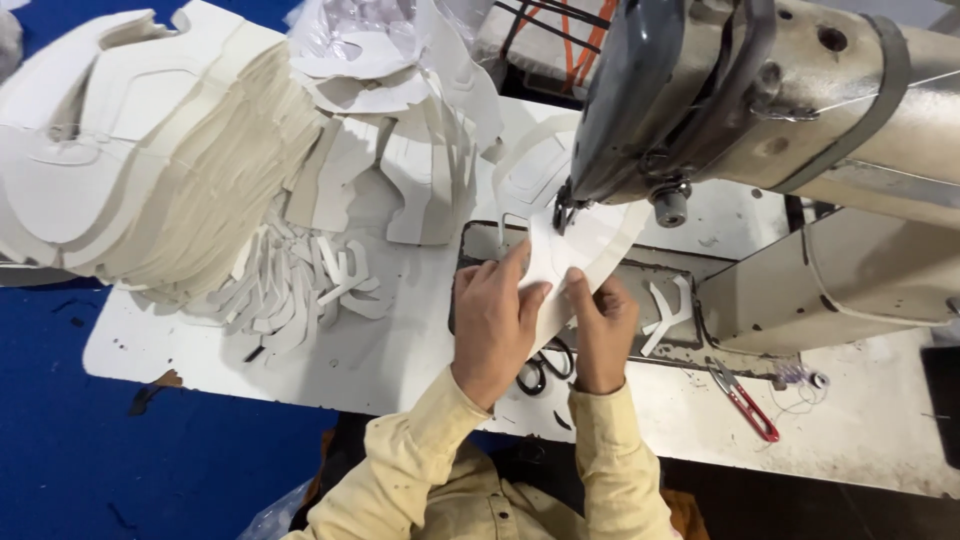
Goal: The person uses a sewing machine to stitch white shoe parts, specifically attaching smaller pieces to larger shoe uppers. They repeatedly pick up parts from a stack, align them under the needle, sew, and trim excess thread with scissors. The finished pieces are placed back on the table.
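My left hand [493, 322] and my right hand [603, 330] press side by side on a curved white cut piece [590, 248] lying on the metal plate [478, 240] of a sewing machine. The piece runs up under the needle area [566, 208] of the grey and cream machine head [720, 90]. Fingers of both hands pinch and flatten the piece's near end. Both sleeves are pale yellow. Black-handled scissors [545, 368] lie partly hidden beneath my hands.
A tall stack of white cut pieces [150, 150] fills the left of the white table [300, 350], with small loose pieces [300, 285] beside it. A red thread snipper [745, 400] lies at the right. A small white Y-shaped piece [668, 315] rests on the plate.
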